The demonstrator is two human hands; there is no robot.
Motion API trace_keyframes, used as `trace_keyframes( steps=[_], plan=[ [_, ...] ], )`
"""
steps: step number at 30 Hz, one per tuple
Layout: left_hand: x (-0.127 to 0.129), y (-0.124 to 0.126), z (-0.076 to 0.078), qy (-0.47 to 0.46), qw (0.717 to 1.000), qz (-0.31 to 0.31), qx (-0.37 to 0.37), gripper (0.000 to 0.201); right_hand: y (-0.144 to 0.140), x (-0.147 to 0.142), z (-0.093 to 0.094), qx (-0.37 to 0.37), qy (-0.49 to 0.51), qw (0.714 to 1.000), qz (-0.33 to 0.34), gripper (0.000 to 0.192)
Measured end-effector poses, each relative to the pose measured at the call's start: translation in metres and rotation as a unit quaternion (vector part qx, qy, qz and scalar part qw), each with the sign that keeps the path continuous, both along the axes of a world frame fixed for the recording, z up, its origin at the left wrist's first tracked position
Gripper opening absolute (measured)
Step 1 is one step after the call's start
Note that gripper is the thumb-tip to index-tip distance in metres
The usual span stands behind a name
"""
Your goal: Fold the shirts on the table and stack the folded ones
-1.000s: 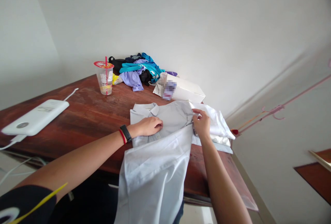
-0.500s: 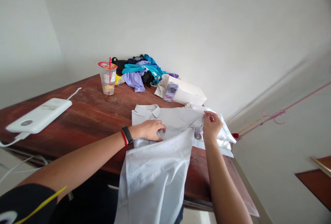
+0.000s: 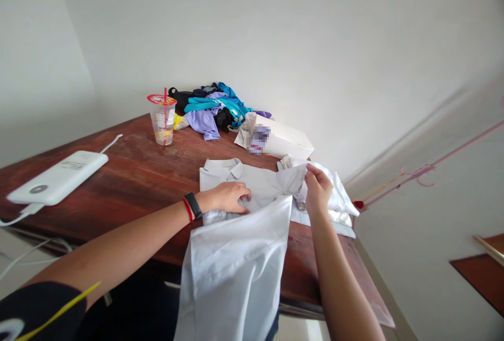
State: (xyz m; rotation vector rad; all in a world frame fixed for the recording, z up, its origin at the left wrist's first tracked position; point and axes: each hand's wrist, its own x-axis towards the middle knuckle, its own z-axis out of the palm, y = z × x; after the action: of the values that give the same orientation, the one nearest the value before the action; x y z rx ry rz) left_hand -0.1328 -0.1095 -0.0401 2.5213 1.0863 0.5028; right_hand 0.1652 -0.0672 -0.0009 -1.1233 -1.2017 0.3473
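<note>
Right hand (image 3: 317,188) pinched the shirt (image 3: 252,194) sleeve edge, lifted at 3 o'clock. Left hand (image 3: 228,197) lay flat, fingers together, pinning the shirt's middle; collar toward 12 on the tabletop (image 3: 134,173).

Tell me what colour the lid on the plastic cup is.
Red, seen in the head view on the plastic cup.

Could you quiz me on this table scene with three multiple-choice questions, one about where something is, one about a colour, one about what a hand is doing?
1. Where is the plastic cup?
A. beside the heap of clothes
B. on the white box
C. on the power bank

2. What colour is the cup's straw?
A. green
B. red
C. black

3. What is the right hand doing?
A. resting flat
B. holding the cup
C. pinching a fold of the pale shirt

Answers: 1 A, it stands on the table next to them. 2 B, straw and lid are red. 3 C, cloth is raised while the left hand presses the shirt.
</note>
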Motion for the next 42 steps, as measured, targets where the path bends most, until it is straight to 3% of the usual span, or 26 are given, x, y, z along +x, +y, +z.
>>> trace_keyframes(
  steps=[5,7,9,11,13,15,25,42],
  plan=[
    [0.0,0.0,0.002,0.007,1.0,-0.002,-0.009,0.037,-0.015,-0.015,0.009,0.025,-0.122,0.992,-0.008,0.023],
    [0.0,0.0,0.002,0.008,1.0,-0.003,-0.005,0.036,-0.025,-0.028,0.012,0.028,-0.17,0.984,0.038,0.023],
    [0.0,-0.001,0.003,0.009,1.0,-0.001,-0.002,0.036,-0.039,-0.046,0.012,0.001,-0.22,0.967,0.131,0.023],
    [-0.001,-0.001,0.003,0.005,1.0,0.0,-0.001,0.037,-0.054,-0.064,0.011,-0.054,-0.272,0.922,0.269,0.024],
    [-0.001,-0.002,0.003,-0.001,1.0,-0.008,0.002,0.033,-0.067,-0.08,0.007,-0.102,-0.319,0.855,0.397,0.023],
    [-0.002,-0.002,0.003,-0.003,1.0,-0.022,0.007,0.026,-0.076,-0.091,0.004,-0.118,-0.342,0.812,0.458,0.022],
    [-0.002,-0.003,0.005,-0.011,1.0,-0.022,0.011,0.02,-0.077,-0.094,0.003,-0.139,-0.36,0.813,0.437,0.017],
    [-0.003,-0.001,0.002,-0.007,1.0,-0.027,0.013,0.021,-0.078,-0.092,0.003,-0.223,-0.369,0.78,0.454,0.023]
  ],
)
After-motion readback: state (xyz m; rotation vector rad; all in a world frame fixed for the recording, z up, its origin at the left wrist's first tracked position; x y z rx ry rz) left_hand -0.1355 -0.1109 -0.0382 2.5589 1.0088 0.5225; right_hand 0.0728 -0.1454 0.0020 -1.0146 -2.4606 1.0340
